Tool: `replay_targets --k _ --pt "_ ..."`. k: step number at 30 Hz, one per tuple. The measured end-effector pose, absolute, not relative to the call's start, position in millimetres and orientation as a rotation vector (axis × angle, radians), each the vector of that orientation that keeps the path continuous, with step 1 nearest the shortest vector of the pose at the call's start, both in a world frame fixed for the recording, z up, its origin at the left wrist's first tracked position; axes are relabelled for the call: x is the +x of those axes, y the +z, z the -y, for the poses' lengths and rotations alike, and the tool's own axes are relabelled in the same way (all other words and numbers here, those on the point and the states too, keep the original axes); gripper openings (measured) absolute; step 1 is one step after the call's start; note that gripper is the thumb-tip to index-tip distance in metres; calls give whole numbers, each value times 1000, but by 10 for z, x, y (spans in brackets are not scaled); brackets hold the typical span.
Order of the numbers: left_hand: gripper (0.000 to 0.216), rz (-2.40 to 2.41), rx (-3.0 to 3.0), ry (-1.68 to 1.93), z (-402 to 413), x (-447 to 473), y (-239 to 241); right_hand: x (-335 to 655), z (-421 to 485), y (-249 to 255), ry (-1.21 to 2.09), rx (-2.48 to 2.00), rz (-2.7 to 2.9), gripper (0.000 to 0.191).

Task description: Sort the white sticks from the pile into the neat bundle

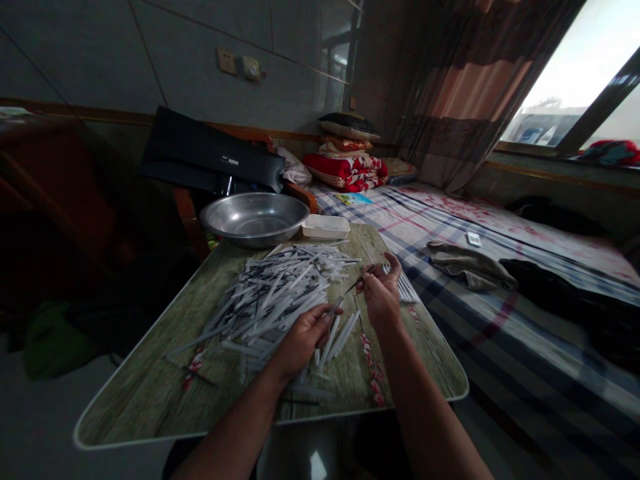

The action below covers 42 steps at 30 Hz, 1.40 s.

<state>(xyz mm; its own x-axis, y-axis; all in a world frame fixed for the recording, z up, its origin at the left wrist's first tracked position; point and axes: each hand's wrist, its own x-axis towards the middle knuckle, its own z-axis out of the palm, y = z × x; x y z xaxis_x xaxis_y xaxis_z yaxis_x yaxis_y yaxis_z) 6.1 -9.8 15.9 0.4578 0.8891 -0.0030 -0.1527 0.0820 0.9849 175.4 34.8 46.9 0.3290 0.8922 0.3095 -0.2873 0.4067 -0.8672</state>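
Observation:
Over the folding table's middle my left hand (306, 333) is closed in a pinch on a thin translucent tube (338, 304). A dark thin stick (355, 284) is pinched between the thumb and fingers of my right hand (383, 293), its lower end meeting or close to the tube's upper end; I cannot tell whether it is inside. Left of my hands spreads a loose pile of whitish tubes (273, 293), with dark sticks mixed in. Several tubes (345, 335) lie side by side between my wrists. Beyond my right hand lies a row of pale tubes (407, 288), partly hidden by it.
A wide metal basin (255, 217) and a white plastic tray (326, 227) stand at the table's (145, 393) far edge. Behind the basin is a black padded case (210, 157). To the right, a bed (425, 227) with a checked sheet carries folded bedding (345, 170) and clothes (467, 263).

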Motion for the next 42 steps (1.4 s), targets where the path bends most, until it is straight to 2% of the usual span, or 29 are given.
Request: replay_targets --k 7,10,17,22,27,29,35,38,42 --pt "38 -765 1260 900 91 55 146 1707 -321 448 921 -785 964 64" --pt "33 -738 1271 871 100 51 155 1676 -283 438 962 -780 1019 58" --pt "29 -692 1197 908 95 43 180 1670 -175 444 1117 -875 1268 9" --pt "33 -682 1189 938 82 10 192 1652 -161 425 1129 -880 1378 11" --pt "70 -709 1102 1004 115 14 251 1707 -261 326 1138 -914 1179 18" --pt "77 -706 1070 1023 127 23 278 1757 -315 275 1099 -953 1130 18" --pt "64 -708 1059 1030 118 33 281 1892 -475 158 990 -1084 1091 19" --pt "60 -740 1048 1036 106 30 270 1892 -610 183 900 -1216 1258 21" --pt "65 -771 1014 1093 104 33 288 1745 -911 285 490 -1540 1789 31"
